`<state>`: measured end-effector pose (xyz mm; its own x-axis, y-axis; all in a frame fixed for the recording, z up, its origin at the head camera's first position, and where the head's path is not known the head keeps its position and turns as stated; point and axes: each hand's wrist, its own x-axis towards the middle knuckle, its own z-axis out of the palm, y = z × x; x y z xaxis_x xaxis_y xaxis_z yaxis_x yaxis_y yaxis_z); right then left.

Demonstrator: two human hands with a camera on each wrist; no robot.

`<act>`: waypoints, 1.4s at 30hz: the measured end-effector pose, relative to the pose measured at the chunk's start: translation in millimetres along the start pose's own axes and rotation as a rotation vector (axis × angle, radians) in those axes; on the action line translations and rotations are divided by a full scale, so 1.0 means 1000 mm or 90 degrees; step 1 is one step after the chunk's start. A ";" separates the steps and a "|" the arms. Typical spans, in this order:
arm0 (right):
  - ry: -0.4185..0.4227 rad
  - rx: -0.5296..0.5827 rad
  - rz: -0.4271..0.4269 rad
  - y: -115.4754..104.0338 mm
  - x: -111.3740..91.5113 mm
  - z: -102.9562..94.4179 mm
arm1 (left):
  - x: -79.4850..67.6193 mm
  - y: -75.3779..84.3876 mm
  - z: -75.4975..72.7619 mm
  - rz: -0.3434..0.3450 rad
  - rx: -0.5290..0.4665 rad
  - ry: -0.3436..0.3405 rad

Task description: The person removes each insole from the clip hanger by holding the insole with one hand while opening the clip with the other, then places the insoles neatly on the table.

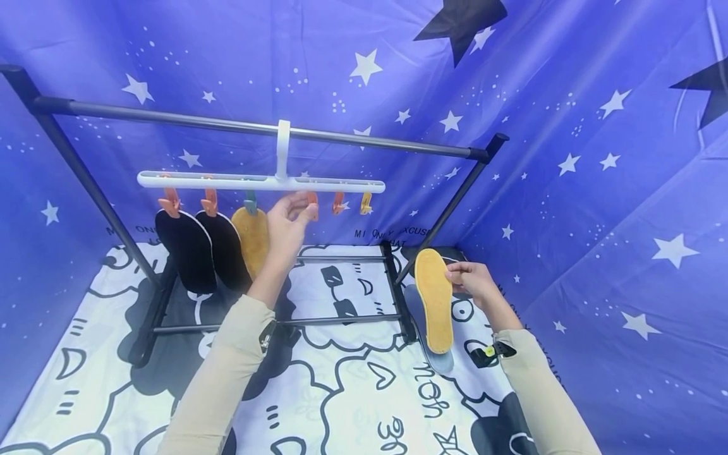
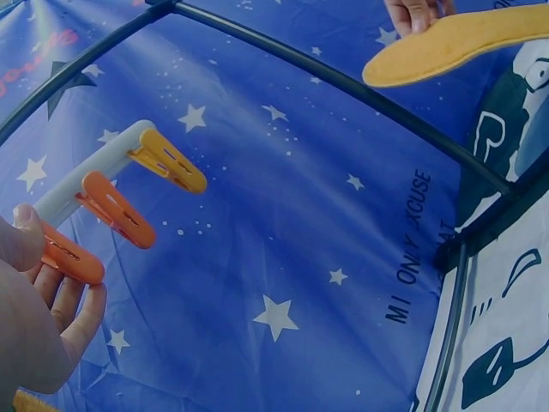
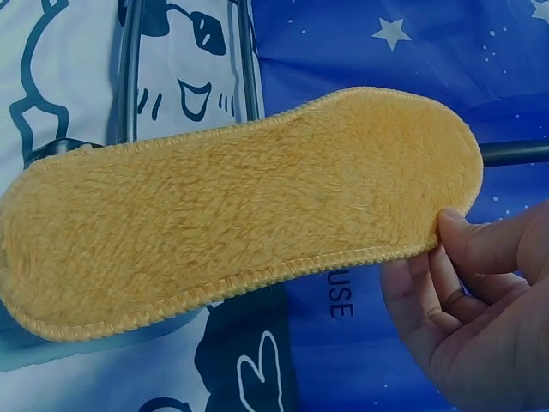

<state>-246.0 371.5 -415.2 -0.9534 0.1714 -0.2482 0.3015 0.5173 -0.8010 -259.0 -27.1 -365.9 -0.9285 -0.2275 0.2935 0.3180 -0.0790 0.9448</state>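
Observation:
My right hand (image 1: 474, 281) pinches a fuzzy yellow insole (image 1: 434, 303) by its edge near one end; the right wrist view shows its fleecy face and stitched rim. With my left hand (image 1: 287, 221) I hold an orange clip (image 2: 73, 257) between thumb and fingers, under the white hanger (image 1: 227, 181). To the right on the hanger are another orange clip (image 1: 338, 203) and a yellow clip (image 1: 366, 203), nothing hanging from them. Left of my hand, two black insoles (image 1: 186, 253) and a yellow insole (image 1: 250, 234) hang from clips; the left wrist and hand partly cover that yellow one.
The hanger hooks over the top bar (image 1: 370, 140) of a dark metal rack, whose lower bars (image 1: 341, 319) stand on a patterned white cloth (image 1: 352, 392). A grey-blue insole (image 1: 442, 363) lies on the cloth beneath the held one. Blue star-printed fabric (image 1: 569, 221) surrounds the rack.

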 end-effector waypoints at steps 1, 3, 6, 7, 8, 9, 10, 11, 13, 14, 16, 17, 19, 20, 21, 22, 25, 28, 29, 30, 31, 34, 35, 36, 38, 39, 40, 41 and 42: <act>-0.002 -0.001 -0.001 0.000 0.000 0.000 | 0.000 0.000 0.000 0.000 0.000 0.001; -0.003 0.000 0.001 0.001 -0.001 0.000 | 0.000 0.000 0.000 -0.001 0.001 0.002; -0.006 0.000 0.003 0.001 -0.002 0.000 | 0.001 0.000 0.000 0.001 -0.001 0.003; -0.005 0.000 0.004 0.001 -0.002 0.000 | 0.001 0.000 0.000 0.002 -0.003 0.004; -0.004 -0.001 0.006 0.001 -0.002 -0.001 | 0.002 0.000 0.000 0.002 -0.005 0.004; -0.004 -0.002 0.007 0.001 -0.002 -0.001 | 0.002 0.000 0.000 0.003 -0.006 0.004; -0.005 -0.004 0.008 0.002 -0.002 -0.001 | 0.002 0.001 0.000 0.003 -0.008 0.005; -0.007 -0.007 0.008 0.003 -0.003 -0.002 | 0.001 0.001 0.000 0.003 -0.009 0.006; -0.009 -0.008 0.015 0.005 -0.003 -0.002 | 0.001 0.002 0.000 0.003 -0.010 0.006; -0.011 -0.007 0.018 0.006 -0.003 -0.002 | 0.001 0.002 0.000 0.003 -0.010 0.006; -0.020 -0.003 0.021 0.009 -0.002 -0.003 | 0.000 0.001 0.000 0.004 -0.012 0.005; -0.023 -0.001 0.023 0.010 -0.002 -0.003 | 0.000 0.001 0.000 0.005 -0.013 0.005; -0.028 0.004 0.025 0.013 -0.001 -0.003 | 0.000 0.001 0.000 0.007 -0.013 0.005; -0.029 0.007 0.028 0.014 0.000 -0.003 | 0.000 0.001 -0.001 0.009 -0.013 0.006; -0.030 0.007 0.030 0.015 0.000 -0.003 | 0.000 0.000 -0.001 0.010 -0.013 0.006; -0.030 0.009 0.032 0.016 0.001 -0.002 | 0.000 0.000 -0.001 0.010 -0.011 0.007; -0.029 0.003 0.036 0.018 0.002 -0.002 | 0.000 0.000 -0.001 0.009 -0.007 0.007; -0.031 0.000 0.033 0.022 0.005 -0.002 | 0.001 0.000 0.000 0.008 -0.009 0.006; -0.035 0.000 0.031 0.024 0.006 -0.002 | 0.001 -0.001 0.000 0.008 -0.010 0.006; -0.040 0.003 0.028 0.026 0.006 -0.002 | 0.001 0.000 0.000 0.010 -0.013 0.006; -0.045 0.008 0.026 0.027 0.007 -0.001 | 0.001 0.000 0.001 0.011 -0.015 0.006; -0.058 0.017 0.023 0.032 0.009 0.000 | 0.001 -0.001 0.002 0.019 -0.031 0.008; -0.062 0.017 0.023 0.033 0.009 0.001 | 0.000 -0.001 0.002 0.021 -0.036 0.009; -0.061 0.019 0.026 0.034 0.010 0.002 | 0.000 -0.001 0.002 0.023 -0.041 0.009; -0.061 0.016 0.033 0.036 0.011 0.004 | 0.001 -0.002 0.002 0.025 -0.046 0.010; -0.062 0.010 0.035 0.037 0.011 0.005 | 0.001 -0.002 0.002 0.025 -0.042 0.011; -0.062 0.006 0.039 0.039 0.012 0.006 | 0.001 -0.002 0.002 0.023 -0.040 0.010; -0.059 0.003 0.043 0.040 0.012 0.007 | 0.000 -0.002 0.002 0.022 -0.038 0.009; -0.058 -0.001 0.045 0.041 0.012 0.009 | 0.000 -0.002 0.002 0.021 -0.036 0.009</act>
<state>-245.7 387.2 -455.7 -0.9268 0.1302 -0.3522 0.3674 0.5074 -0.7795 -260.4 -25.2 -367.7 -0.9149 -0.2440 0.3216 0.3587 -0.1260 0.9249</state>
